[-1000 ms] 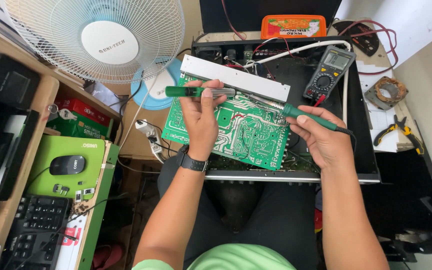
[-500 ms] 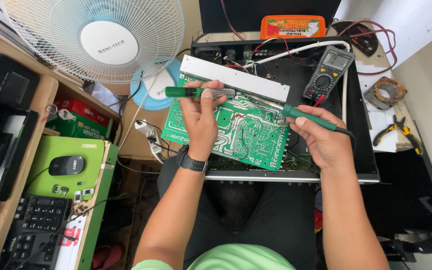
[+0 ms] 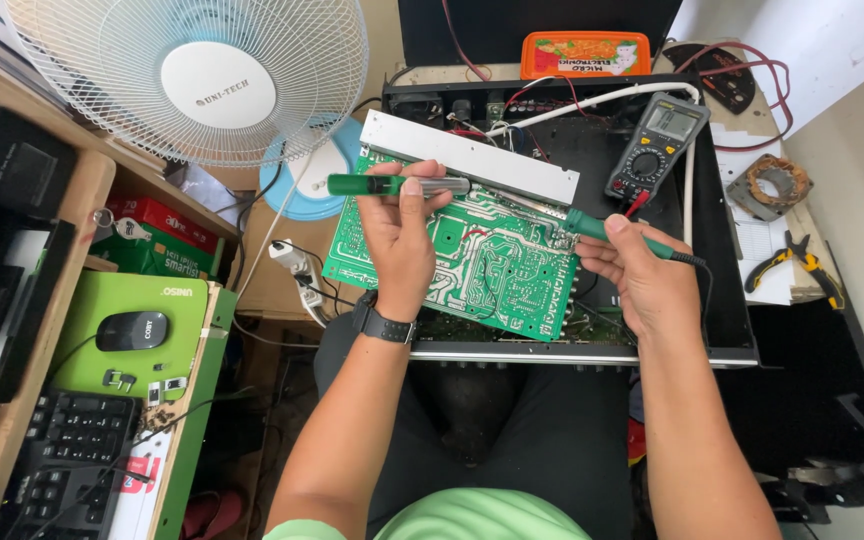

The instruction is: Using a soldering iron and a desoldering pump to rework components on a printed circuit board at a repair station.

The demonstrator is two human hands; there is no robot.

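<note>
A green circuit board (image 3: 492, 265) lies solder side up on an open black chassis (image 3: 722, 300). My left hand (image 3: 397, 235) holds a green desoldering pump (image 3: 392, 185) level above the board's left half. My right hand (image 3: 632, 270) grips a green-handled soldering iron (image 3: 602, 228), its tip pointing left onto the board's upper middle. A silver heat-sink bar (image 3: 472, 170) runs along the board's far edge.
A multimeter (image 3: 657, 145) rests on the chassis at the right, an orange box (image 3: 582, 55) behind it. A white fan (image 3: 192, 80) stands at the left. A mouse (image 3: 132, 330) and keyboard (image 3: 52, 490) lie lower left. Yellow-handled pliers (image 3: 792, 265) lie far right.
</note>
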